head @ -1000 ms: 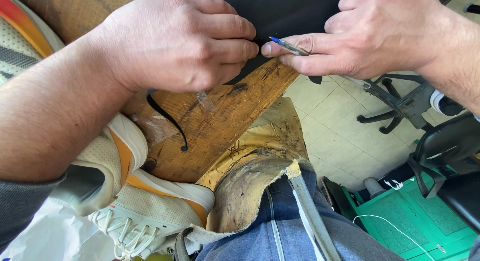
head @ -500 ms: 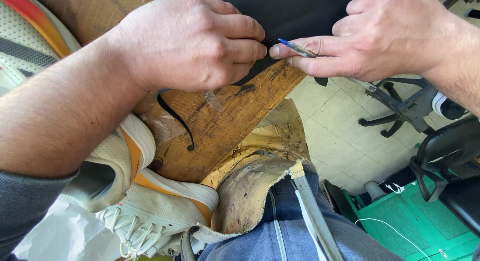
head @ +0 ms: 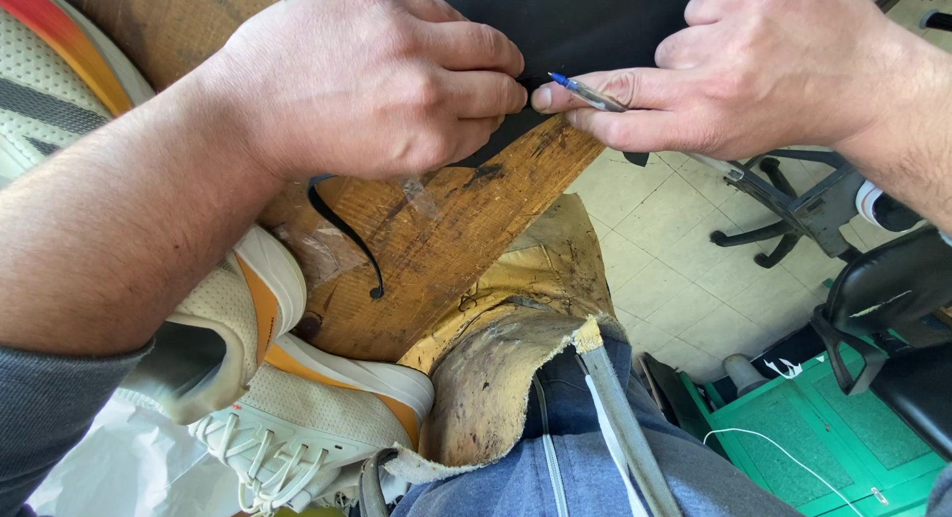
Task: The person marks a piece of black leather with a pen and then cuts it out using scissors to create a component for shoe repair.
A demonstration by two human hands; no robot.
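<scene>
My left hand is closed, its fingertips pinching the edge of a black sheet of material that lies on a worn wooden board. My right hand faces it and holds a blue-tipped pen between thumb and fingers. The pen's tip sits at the black sheet's edge, right by my left fingertips. A thin curved black strip hangs down over the board below my left hand.
White and orange sports shoes lie at the lower left beside white plastic. A stained cloth covers my knee in blue jeans. A black office chair, a chair base and a green cabinet stand on the tiled floor.
Both hands have shifted slightly right and down in view while staying together at the black sheet's edge. The pen remains in my right hand.
</scene>
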